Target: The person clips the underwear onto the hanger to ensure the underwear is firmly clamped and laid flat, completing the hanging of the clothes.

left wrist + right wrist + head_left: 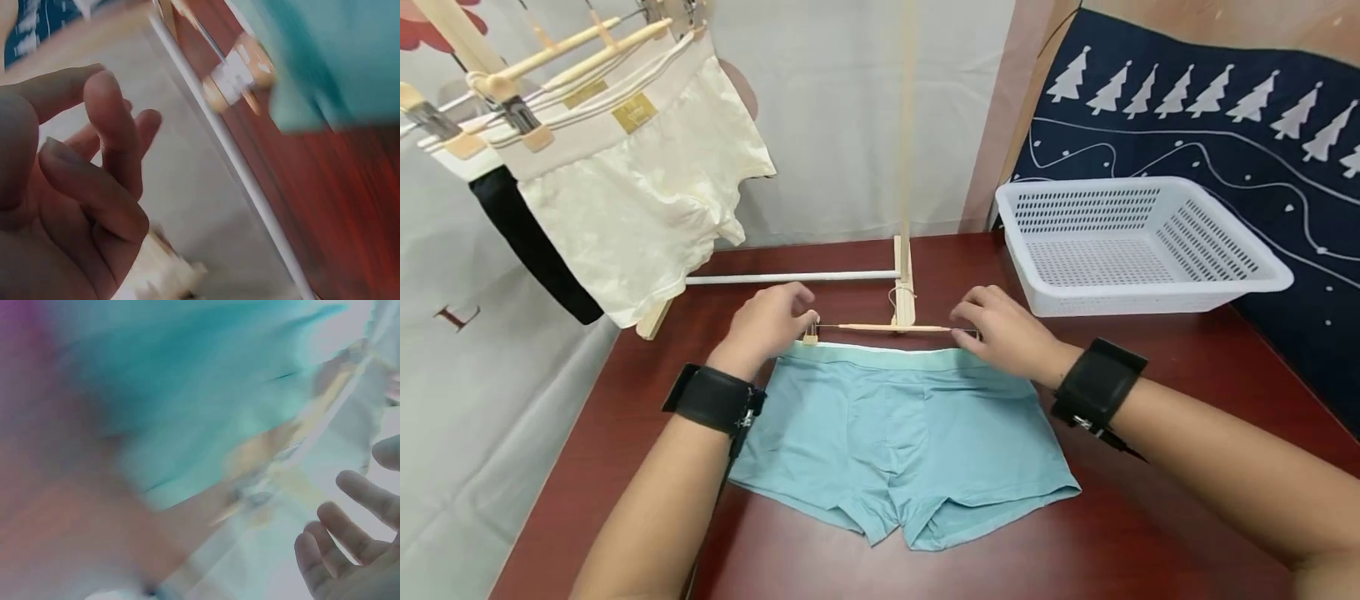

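Light teal boxer briefs [902,433] lie flat on the dark red table [1150,517], waistband away from me. A wooden clip hanger [887,328] lies along the waistband. My left hand [801,310] hovers at the hanger's left clip [810,335]. In the left wrist view its fingers [112,137] are loosely curled and hold nothing, apart from the clip [237,75]. Over at the hanger's other end is my right hand [966,321]. The blurred right wrist view has its fingers [350,531] relaxed and empty beside the teal fabric [187,381].
A white perforated basket [1150,287] stands at the back right of the table. A wooden drying stand [904,275] with a white rod [790,277] rises behind the hanger. Cream briefs [640,200] and a black garment [531,242] hang on clip hangers at upper left.
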